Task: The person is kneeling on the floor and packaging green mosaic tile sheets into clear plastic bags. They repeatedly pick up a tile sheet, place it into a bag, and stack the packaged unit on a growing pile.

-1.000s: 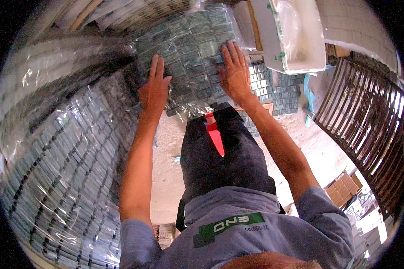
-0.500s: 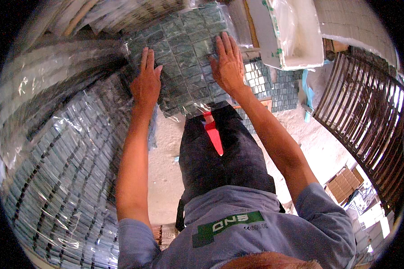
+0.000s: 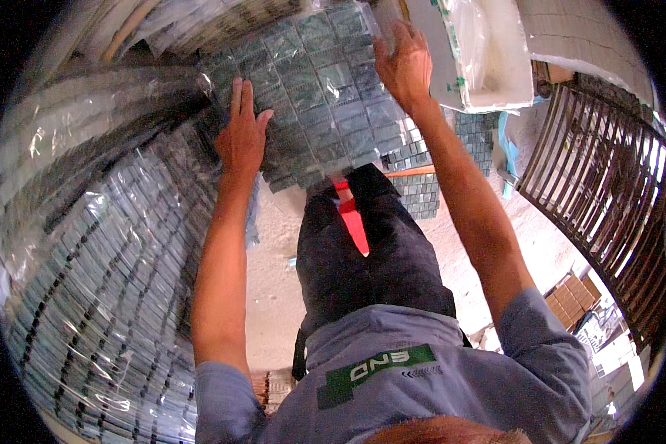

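A sheet of square grey-green mosaic tiles (image 3: 311,96), glossy with reflections, lies in front of me above my knees. My left hand (image 3: 240,129) rests on its left side, fingers stretched out flat and thumb apart. At its right edge, beside a white foam box (image 3: 502,89), is my right hand (image 3: 405,70). Its fingers are a little bent and apart, slightly blurred, and I see nothing held in them. Clear plastic film (image 3: 381,22) shows near the far right corner of the sheet.
Film-wrapped stacks of tile sheets (image 3: 103,296) rise along my left. More small-tile sheets (image 3: 473,140) lie at the right, by a light blue strip (image 3: 508,152). A dark slatted rack (image 3: 592,163) stands far right, near brown cartons (image 3: 573,300). A red pointed piece (image 3: 354,226) lies over my dark trousers.
My right hand has moved right and away from me, off the tile face to its edge. The top sheet now reaches farther right near my knees. My left hand has stayed nearly still.
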A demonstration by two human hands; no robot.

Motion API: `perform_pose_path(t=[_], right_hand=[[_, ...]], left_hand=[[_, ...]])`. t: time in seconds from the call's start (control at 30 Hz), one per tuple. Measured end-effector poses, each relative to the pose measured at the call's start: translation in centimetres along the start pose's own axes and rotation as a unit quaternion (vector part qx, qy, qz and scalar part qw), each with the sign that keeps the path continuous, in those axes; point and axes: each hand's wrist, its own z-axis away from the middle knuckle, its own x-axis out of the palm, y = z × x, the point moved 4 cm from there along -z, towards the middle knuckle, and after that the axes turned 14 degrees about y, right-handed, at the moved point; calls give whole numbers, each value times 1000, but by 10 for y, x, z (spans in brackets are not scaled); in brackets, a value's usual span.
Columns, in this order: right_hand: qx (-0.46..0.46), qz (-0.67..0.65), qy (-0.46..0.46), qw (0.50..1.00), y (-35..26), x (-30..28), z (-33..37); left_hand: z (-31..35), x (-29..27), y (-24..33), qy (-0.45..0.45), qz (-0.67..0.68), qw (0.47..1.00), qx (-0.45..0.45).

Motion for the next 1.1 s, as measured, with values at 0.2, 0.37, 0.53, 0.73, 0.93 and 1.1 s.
perform_pose_path(t=[0.2, 0.37, 0.53, 0.73, 0.93, 1.1], right_hand=[[-16, -71, -83, 994, -2, -13, 41], [1, -58, -155, 986, -16, -50, 87], [5, -60, -184, 981, -2, -66, 120], [-2, -57, -202, 978, 20, -77, 133], [4, -90, -147, 985, 29, -81, 136], [13, -79, -140, 987, 16, -91, 136]], left_hand=[[5, 16, -11, 89, 18, 994, 62], [3, 15, -12, 35, 77, 996, 17], [2, 13, -11, 40, 54, 997, 29], [3, 15, -17, 45, 39, 996, 60], [2, 12, -21, 6, 31, 996, 89], [3, 16, -18, 39, 8, 993, 107]])
